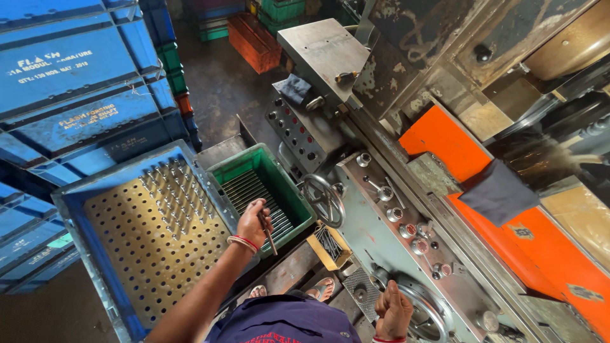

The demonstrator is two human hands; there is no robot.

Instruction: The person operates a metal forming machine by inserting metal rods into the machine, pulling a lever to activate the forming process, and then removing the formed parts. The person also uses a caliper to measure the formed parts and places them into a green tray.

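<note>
My left hand (pixel 253 222) is closed around a thin dark metal rod (pixel 267 234), held over the near edge of a green plastic crate (pixel 291 202) that has rows of similar rods lying in it. A bangle sits on that wrist. My right hand (pixel 394 311) is a closed fist resting against the rim of a large metal handwheel (pixel 424 307) low on the grey machine. A smaller handwheel (pixel 324 200) sits between my two hands.
A blue crate with a perforated yellow plate (pixel 149 244) holding several upright pins stands left of the green crate. Stacked blue crates (pixel 76 82) fill the left. A small yellow box of rods (pixel 329 246), a button panel (pixel 297 130), orange machine guards (pixel 445 143) and a dark cloth (pixel 499 190) lie right.
</note>
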